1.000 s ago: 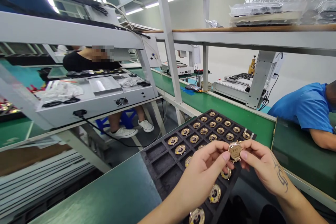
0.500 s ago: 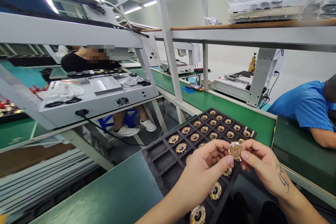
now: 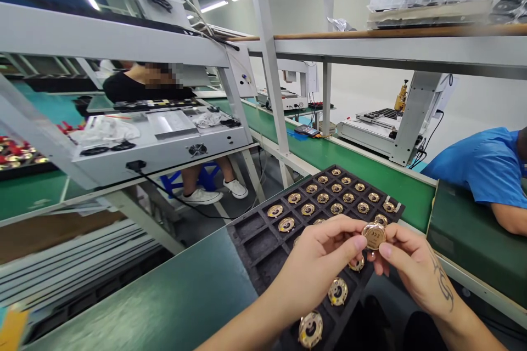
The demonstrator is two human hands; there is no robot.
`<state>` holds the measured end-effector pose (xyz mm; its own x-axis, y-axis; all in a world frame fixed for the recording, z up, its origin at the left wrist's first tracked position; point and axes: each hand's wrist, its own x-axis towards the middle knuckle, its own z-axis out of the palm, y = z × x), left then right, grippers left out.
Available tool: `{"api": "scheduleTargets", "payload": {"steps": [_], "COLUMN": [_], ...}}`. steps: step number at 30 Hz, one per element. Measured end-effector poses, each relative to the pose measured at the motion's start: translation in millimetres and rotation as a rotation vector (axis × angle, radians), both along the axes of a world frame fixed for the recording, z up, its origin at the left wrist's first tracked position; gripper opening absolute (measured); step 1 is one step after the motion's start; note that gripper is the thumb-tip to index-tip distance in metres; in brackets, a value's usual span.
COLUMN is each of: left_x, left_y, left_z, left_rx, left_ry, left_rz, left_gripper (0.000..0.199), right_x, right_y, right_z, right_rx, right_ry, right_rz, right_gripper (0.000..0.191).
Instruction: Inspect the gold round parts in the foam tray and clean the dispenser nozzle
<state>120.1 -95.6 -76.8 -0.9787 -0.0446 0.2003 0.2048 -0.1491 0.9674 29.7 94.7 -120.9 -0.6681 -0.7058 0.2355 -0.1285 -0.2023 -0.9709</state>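
A gold-coloured round watch case [image 3: 374, 236] is held up between both hands, its engraved back turned toward me. My left hand [image 3: 329, 247] pinches its left edge with thumb and fingertips. On the opposite edge, the thumb and fingers of my right hand [image 3: 405, 252] are closed on it too. Below the hands lies a black compartment tray [image 3: 263, 249] with similar gold watch cases, such as one watch case [image 3: 338, 291] near the front. Several compartments at the tray's left hold nothing. My hands and forearms hide part of the tray's middle.
The tray rests on a green bench [image 3: 164, 279]. A grey metal frame post [image 3: 269, 60] rises behind it, and a shelf [image 3: 391, 49] with clear plastic trays crosses above. White machines [image 3: 370, 134] stand beyond. A person in a blue shirt [image 3: 473, 162] leans at the right; another sits at the left.
The view has shifted slightly, moving the surroundings a little to the right. Both hands still hold the watch case, which appears slightly tilted compared with before.
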Motion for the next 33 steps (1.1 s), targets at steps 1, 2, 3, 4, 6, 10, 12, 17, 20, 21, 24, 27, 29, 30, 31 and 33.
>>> {"api": "scheduleTargets", "payload": {"steps": [1,2,3,4,6,10,12,17,20,21,24,27,29,30,31,33], "left_x": [-0.1,-0.4,-0.6,-0.9,-1.4,-1.4,-1.1,-1.2,-1.5,-1.4,-1.0,-0.3,-0.1,-0.1,-0.3,-0.8], "left_y": [0.0,0.1,0.1,0.1,-0.1,-1.2,-1.7,-1.8,-2.0,-2.2,-2.8,-3.0,-2.6,-2.4,-2.1,-1.7], "left_z": [0.6,1.2,1.7,2.0,1.6,-1.5,-2.7,-2.4,-1.4,-1.1,0.2,1.4,1.8,1.8,1.7,1.2], "left_rx": [0.001,0.005,0.013,0.026,0.057,0.109,0.13,0.15,0.142,0.132,0.095,0.066,0.055,0.051,0.049,0.048], "left_ry": [0.001,-0.001,-0.004,-0.008,-0.025,-0.061,-0.062,-0.045,-0.029,-0.021,0.002,0.012,0.013,0.015,0.017,0.016], "left_rz": [-0.001,-0.004,-0.007,-0.014,-0.032,-0.057,-0.053,-0.066,-0.066,-0.065,-0.06,-0.057,-0.051,-0.05,-0.048,-0.044], "left_gripper": [0.024,0.024,0.025,0.025,0.027,0.03,0.03,0.026,0.023,0.022,0.02,0.019,0.019,0.019,0.019,0.019], "right_x": [0.2,0.6,1.0,1.5,3.1,6.8,8.0,7.9,7.6,7.7,8.5,8.9,8.7,8.6,8.5,8.3], "right_y": [-0.2,-0.4,-0.6,-0.9,-1.6,-2.8,-3.0,-2.9,-2.8,-2.8,-2.9,-2.7,-2.5,-2.4,-2.4,-2.7], "right_z": [-0.7,-1.2,-1.7,-1.9,-1.9,-1.0,-0.7,-1.8,-2.6,-2.8,-2.7,-2.6,-2.7,-2.7,-2.7,-2.6], "right_rx": [-0.003,-0.007,-0.013,-0.02,-0.032,-0.039,-0.041,-0.044,-0.032,-0.027,-0.015,-0.01,-0.007,-0.005,-0.002,0.004], "right_ry": [-0.002,-0.005,-0.01,-0.015,-0.028,-0.05,-0.05,-0.036,-0.021,-0.015,-0.002,0.004,0.006,0.006,0.007,0.009], "right_rz": [0.001,0.004,0.009,0.014,0.025,0.033,0.035,0.028,0.022,0.017,-0.005,-0.024,-0.029,-0.03,-0.031,-0.032], "right_gripper": [0.025,0.024,0.024,0.024,0.024,0.024,0.023,0.023,0.023,0.023,0.023,0.023,0.023,0.024,0.024,0.025]}}
